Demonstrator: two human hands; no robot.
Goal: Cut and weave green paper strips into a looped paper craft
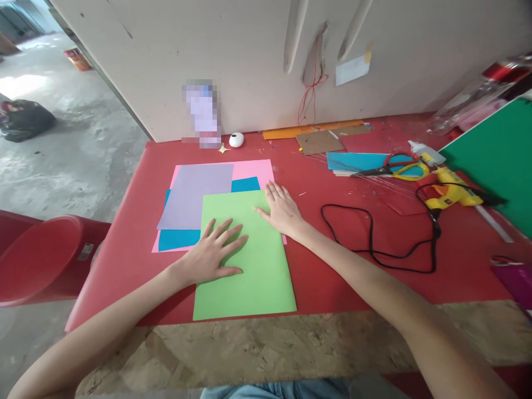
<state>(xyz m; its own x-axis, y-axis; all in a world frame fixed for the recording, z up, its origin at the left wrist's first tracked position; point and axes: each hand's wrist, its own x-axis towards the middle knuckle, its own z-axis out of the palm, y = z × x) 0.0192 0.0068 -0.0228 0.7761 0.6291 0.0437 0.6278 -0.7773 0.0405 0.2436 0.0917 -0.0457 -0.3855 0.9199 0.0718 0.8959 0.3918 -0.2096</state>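
A light green sheet of paper [249,285] lies flat near the front of the red table. My left hand [214,252] rests on its left side with the fingers spread. At its upper right corner, my right hand [282,208] lies flat, fingers stretched out. Partly under the green sheet are a lavender sheet [195,194], a blue sheet [178,239] and a pink sheet [251,168], overlapping one another. The green sheet hides much of the blue and pink ones.
Right of the papers lie a black cord [369,233], a yellow glue gun [453,194], scissors [399,169] and a green board [494,160]. A white egg-shaped object [236,139] and cardboard [320,142] sit by the wall. A red stool [45,255] stands left.
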